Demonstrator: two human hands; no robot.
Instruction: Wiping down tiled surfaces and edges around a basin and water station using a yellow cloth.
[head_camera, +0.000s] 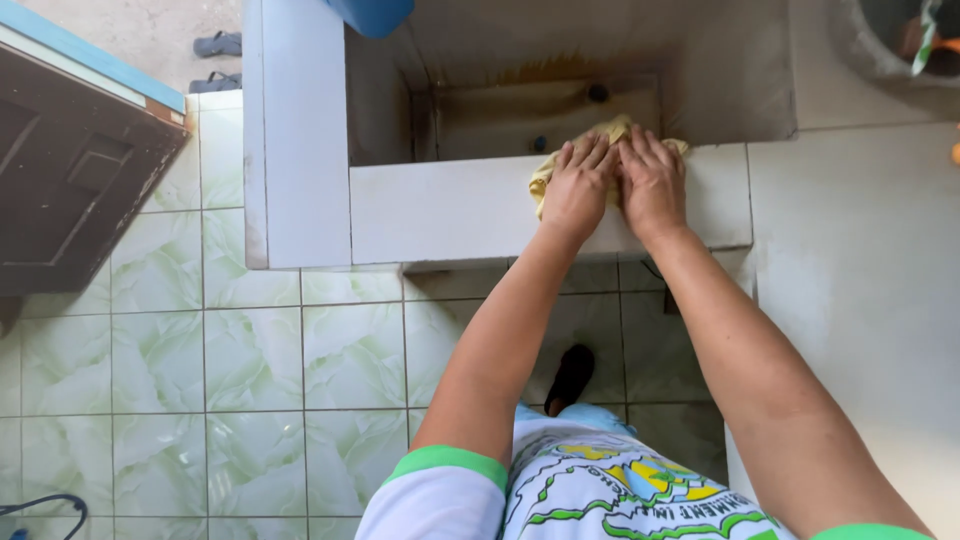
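A yellow cloth (612, 130) lies over the front rim of a white tiled basin (450, 205). Both hands press flat on the cloth, side by side. My left hand (578, 180) covers the cloth's left part, its fingers pointing toward the basin's inside. My right hand (652, 180) lies right beside it, fingers spread. Only the cloth's edges show, above and to the left of the fingers. The inside of the basin (540, 110) is stained and holds a small dark drain.
A dark wooden door (70, 170) stands open at the left. Green marbled floor tiles (250, 380) spread below. A white counter (860, 280) is at the right. A blue container (372, 14) sits at the basin's back. Sandals (218, 44) lie outside.
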